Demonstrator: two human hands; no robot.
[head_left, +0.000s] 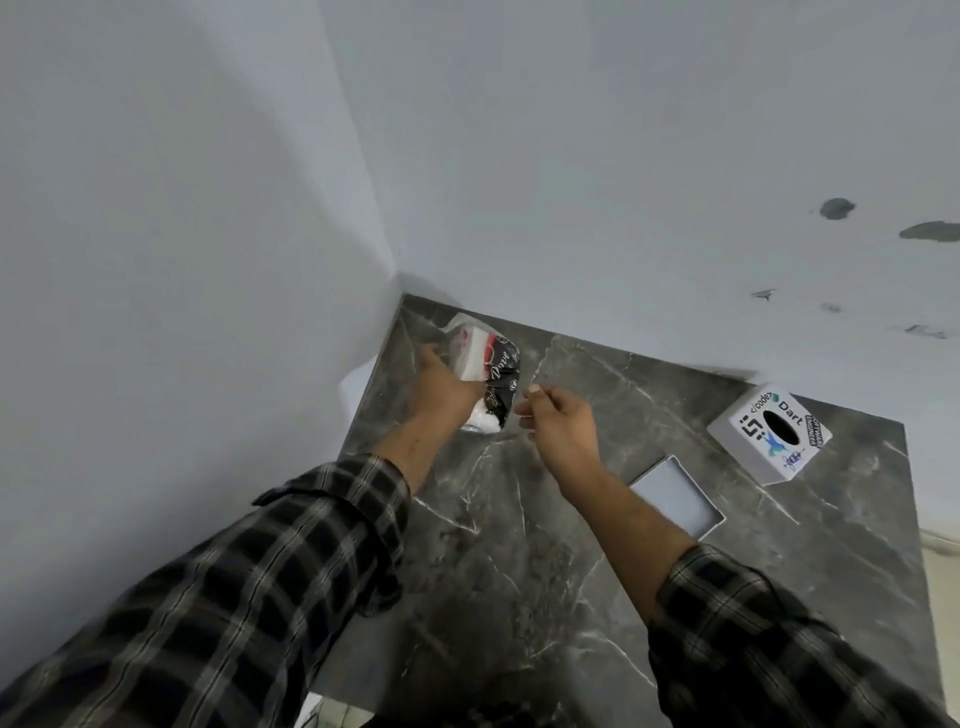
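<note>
A plastic pack of white tissues (485, 371) with black and red printing lies in the far left corner of the dark marble counter (597, 545). My left hand (441, 389) grips the pack from its left side, fingers wrapped over it. My right hand (558, 423) hovers just right of the pack, its fingers curled with thumb and forefinger pinched together near the pack's edge; whether it holds a bit of wrapper is too small to tell.
A white tissue box (769, 434) with stickers and an oval opening stands at the right by the wall. A flat grey rectangular lid or panel (675, 496) lies on the counter between it and my right arm. Pale walls close the corner on the left and back.
</note>
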